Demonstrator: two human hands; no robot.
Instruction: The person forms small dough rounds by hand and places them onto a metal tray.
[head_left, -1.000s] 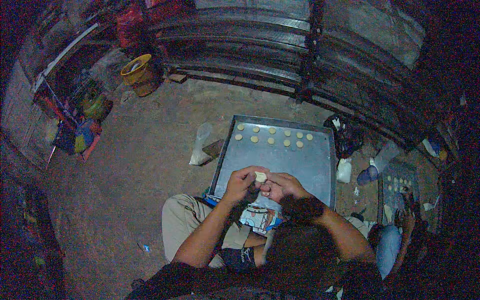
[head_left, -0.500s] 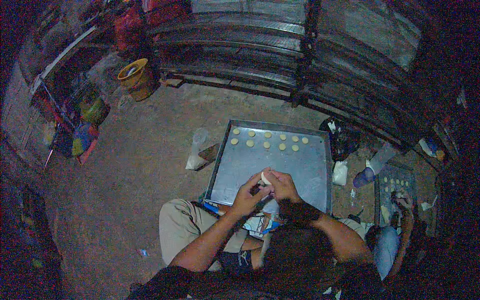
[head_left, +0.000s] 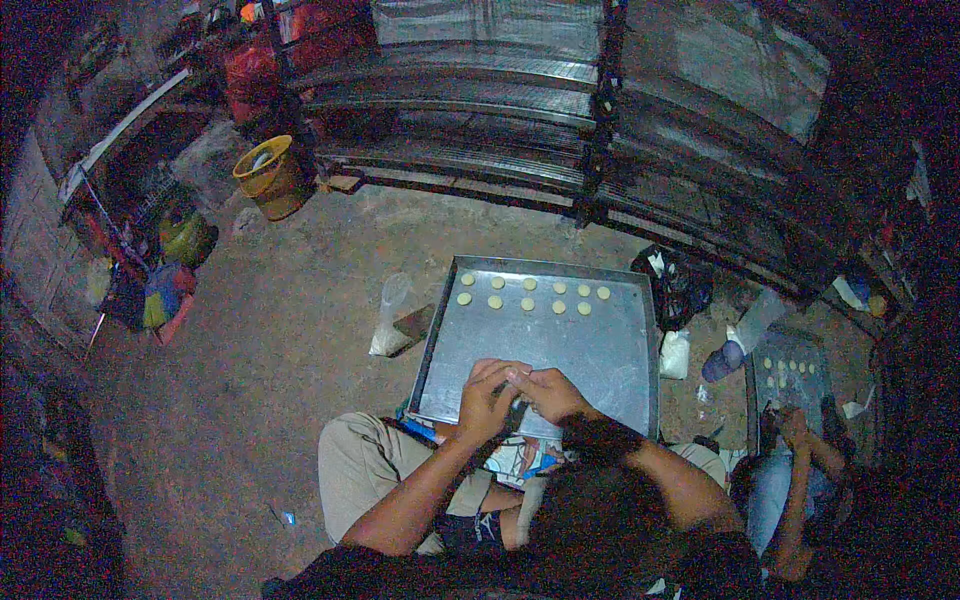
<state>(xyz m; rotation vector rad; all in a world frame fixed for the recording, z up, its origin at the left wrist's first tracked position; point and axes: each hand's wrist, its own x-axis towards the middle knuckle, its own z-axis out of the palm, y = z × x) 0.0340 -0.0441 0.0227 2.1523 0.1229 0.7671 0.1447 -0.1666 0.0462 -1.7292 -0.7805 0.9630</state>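
A rack of dark metal shelving [head_left: 450, 105] spans the area beyond the tray [head_left: 545, 345], a wide, shallow metal pan that sits in front of the person. To the right of the tray, well apart, lies a second tray [head_left: 815, 395], with a co-worker's joined hands [head_left: 797, 428] at it. A yellow bucket [head_left: 272, 185] stands beyond the tray and to its left, and a black plastic bag [head_left: 680, 297] lies just beside its far right corner.

Over the tray's near part, the left hand [head_left: 486, 400] and right hand [head_left: 552, 393] meet, fingers curled and tips together; I cannot tell whether they grasp anything, as the space between them is hidden. A clear bag of white contents [head_left: 388, 335] rests just left of the tray. Smallest are eleven pale round discs [head_left: 528, 304], flat on the tray's far part in rows of six and five, beyond both hands and touching neither.
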